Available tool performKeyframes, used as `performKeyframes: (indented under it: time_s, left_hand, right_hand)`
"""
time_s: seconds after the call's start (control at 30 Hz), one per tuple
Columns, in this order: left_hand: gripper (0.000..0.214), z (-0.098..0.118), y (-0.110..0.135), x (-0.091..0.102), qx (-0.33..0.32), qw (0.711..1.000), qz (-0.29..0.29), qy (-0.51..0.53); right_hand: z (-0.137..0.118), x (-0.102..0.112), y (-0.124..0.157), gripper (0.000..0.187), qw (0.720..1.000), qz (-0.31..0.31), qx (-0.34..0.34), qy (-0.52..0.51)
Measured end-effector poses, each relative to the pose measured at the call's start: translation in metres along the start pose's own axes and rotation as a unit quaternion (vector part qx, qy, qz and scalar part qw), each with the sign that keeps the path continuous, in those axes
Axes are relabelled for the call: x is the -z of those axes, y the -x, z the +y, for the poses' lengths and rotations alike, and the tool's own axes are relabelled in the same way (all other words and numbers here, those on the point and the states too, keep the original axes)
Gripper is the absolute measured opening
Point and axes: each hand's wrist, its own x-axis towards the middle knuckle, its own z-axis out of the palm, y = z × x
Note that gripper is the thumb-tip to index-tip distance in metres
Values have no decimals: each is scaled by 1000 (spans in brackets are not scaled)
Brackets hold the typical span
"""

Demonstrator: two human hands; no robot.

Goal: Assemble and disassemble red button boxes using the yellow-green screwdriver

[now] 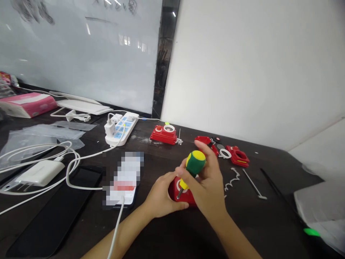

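Observation:
A screwdriver [196,162] with a green and yellow handle is in my right hand [207,187], the thumb and fingers closed round the handle. Its metal tip points down and left onto a corner of a red plastic housing [185,198] on the table. My left hand [163,196] grips that housing from the left, with the thumb along its near edge. A white ring shows on the housing's top; my right hand hides much of the rest.
Behind stands another red unit [163,135] with a white ring and red button. Right of it lie opened red parts [237,155], a loose white ring [224,153], a chain [233,178] and a small metal rod [253,183]. A phone [125,180], cables and a power strip [122,128] occupy the left.

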Motion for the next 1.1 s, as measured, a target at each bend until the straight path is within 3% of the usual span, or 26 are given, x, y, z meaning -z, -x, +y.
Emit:
performKeyframes:
  time_s: [0.07, 0.13, 0.27, 0.43, 0.63, 0.7, 0.8, 0.93, 1.1]
  left_hand:
    - [67, 1, 0, 0, 4, 1000, -5, -6]
    - [64, 2, 0, 0, 12, 1000, -11, -11]
    - [62, 2, 1, 1, 17, 1000, -12, -15]
    - [64, 0, 1, 0, 8, 1000, -9, -19]
    - [73, -1, 0, -1, 5, 1000, -6, -5]
    - [74, 0, 0, 0, 9, 1000, -8, -12]
    - [70, 0, 1, 0, 12, 1000, -19, -10]
    - [66, 1, 1, 1, 21, 999, -27, -7]
    - [70, 0, 1, 1, 37, 999, -11, -33]
  right_hand:
    - [-1, -3, 2, 56, 999, 34, -3, -10]
    - [-2, -5, 3, 46, 999, 38, 10, -35]
    - [2, 0, 1, 34, 998, -23, 59, -1]
    - [4, 4, -2, 36, 995, -77, 23, -57]
    - [4, -2, 0, 49, 999, 7, 34, -35]
    - [3, -1, -1, 43, 998, 19, 51, -19]
    - [1, 5, -3, 35, 995, -34, 79, 56]
    - [-3, 16, -8, 51, 976, -70, 123, 164]
    - [-9, 28, -11, 66, 975, -126, 84, 160]
